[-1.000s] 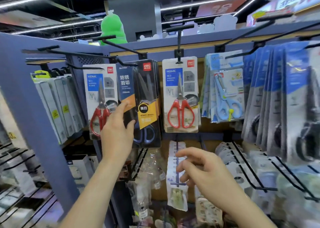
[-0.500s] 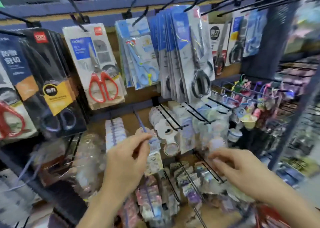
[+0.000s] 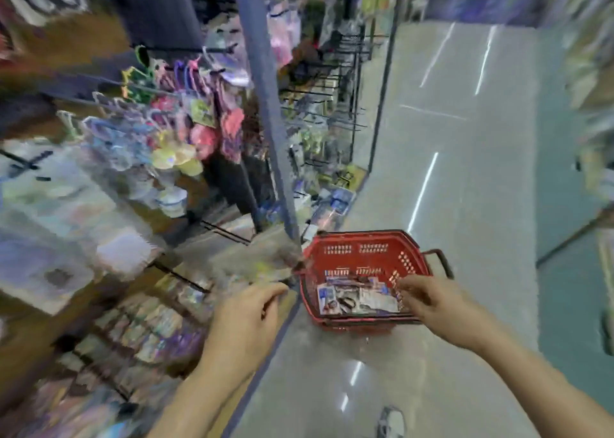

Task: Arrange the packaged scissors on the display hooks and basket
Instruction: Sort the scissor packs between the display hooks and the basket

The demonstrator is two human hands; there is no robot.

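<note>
A red plastic basket (image 3: 372, 250) stands on the floor beside the display rack. Several packaged scissors (image 3: 355, 297) lie flat in its bottom. My right hand (image 3: 432, 299) hovers over the basket's right side with fingers loosely curled toward the packages, holding nothing that I can see. My left hand (image 3: 247, 318) hangs left of the basket, in front of the lower hooks, fingers loosely curled and empty. The scissors hooks higher on the rack are out of view.
The blurred display rack (image 3: 139, 178) with hooks of small colourful goods fills the left. A blue upright post (image 3: 265, 105) stands just behind the basket. The grey aisle floor (image 3: 465, 172) runs to the right. A shoe (image 3: 392, 422) shows at the bottom.
The view has swung right and down from the hanging scissors to the floor basket. Both hands dropped from the hooks; my right hand now reaches over the basket.
</note>
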